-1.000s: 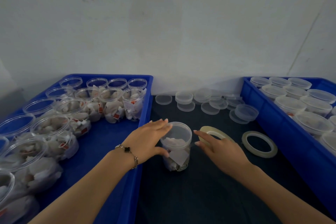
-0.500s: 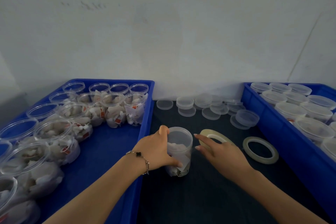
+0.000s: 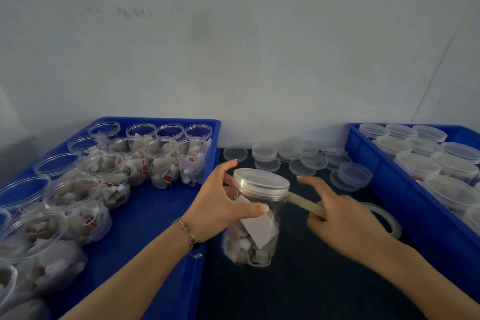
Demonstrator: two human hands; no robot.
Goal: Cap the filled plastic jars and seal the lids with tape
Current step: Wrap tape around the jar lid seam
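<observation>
- Clear plastic jar (image 3: 250, 231) filled with white sachets, translucent lid (image 3: 261, 184) already on; tilted, base low over the dark worktop (image 3: 298, 291), between the two blue trays. Contact with worktop: cannot tell.
- Left hand (image 3: 220, 208) curled round jar just below the lid, thumb across the front wall, index finger raised.
- Right hand (image 3: 342, 218) gripping a yellowish roll of tape (image 3: 306, 202) edge-on, roll touching or just beside the lid rim; forefinger extended, other fingers curled on the roll.
- Handling, judged: jar light, thin-walled, smooth, likely to flex if squeezed hard; firmest hold high on the shoulder under the lid. Lid seam the place for tape; turning the jar with the left likely easier than circling the roll.
- Left blue plastic tray (image 3: 200, 254): open jars (image 3: 192, 161) packed with sachets, red tags showing, none capped.
- Right blue plastic tray (image 3: 384, 189): capped jars (image 3: 415, 163) in rows.
- Loose translucent lids (image 3: 291, 150) stacked at the back of the worktop.
- Second tape roll (image 3: 387, 218) flat by the right tray.
</observation>
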